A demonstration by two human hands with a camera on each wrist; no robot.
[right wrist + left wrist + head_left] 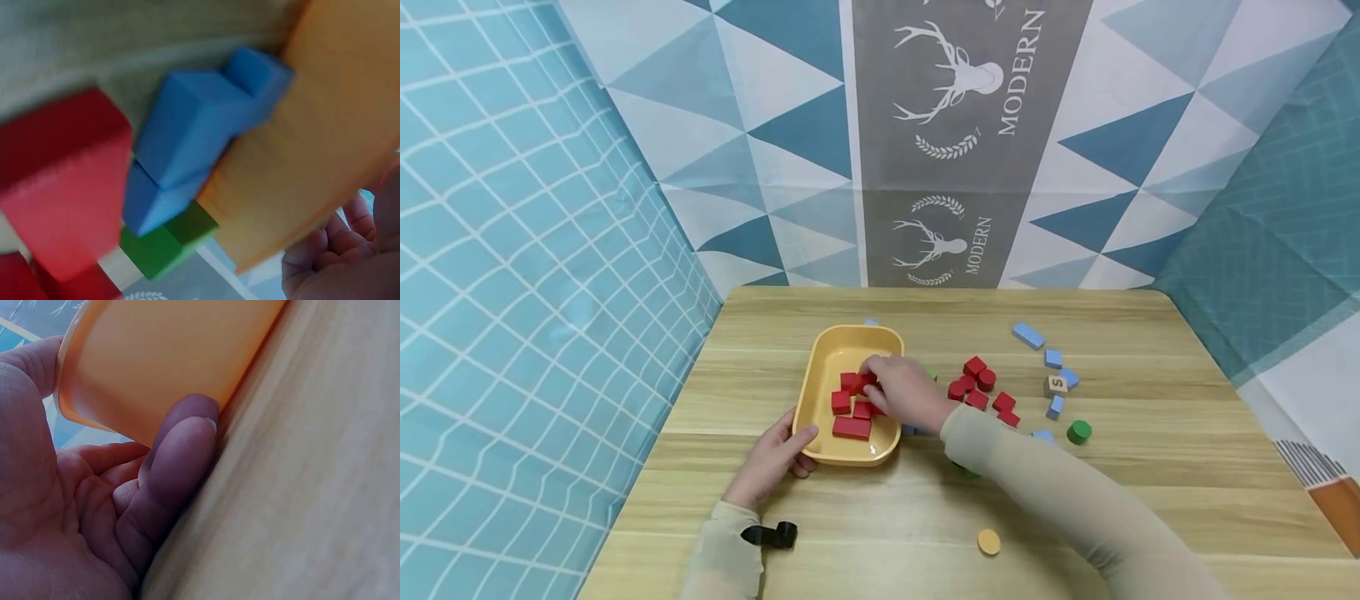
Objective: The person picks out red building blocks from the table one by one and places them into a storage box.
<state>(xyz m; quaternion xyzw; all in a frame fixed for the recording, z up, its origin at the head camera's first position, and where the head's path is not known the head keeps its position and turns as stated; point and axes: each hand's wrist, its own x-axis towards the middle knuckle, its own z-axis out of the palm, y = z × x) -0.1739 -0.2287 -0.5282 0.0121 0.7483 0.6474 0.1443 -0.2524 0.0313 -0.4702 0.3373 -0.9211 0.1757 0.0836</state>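
A yellow tray stands on the table, with several red blocks inside. My left hand grips its near left corner, thumb over the rim and fingers against the outside wall. In the left wrist view the fingers press the tray wall close to the tabletop. My right hand reaches over the tray's right rim. Its thumb and fingers are around a red block among the others; the right wrist view hides their tips. Blue blocks stand beside the tray wall.
Right of the tray lie several red blocks, blue blocks, a lettered wooden cube and a green cylinder. A yellow disc lies near the front. Another green block is close to the tray. Patterned cloth hangs behind the table.
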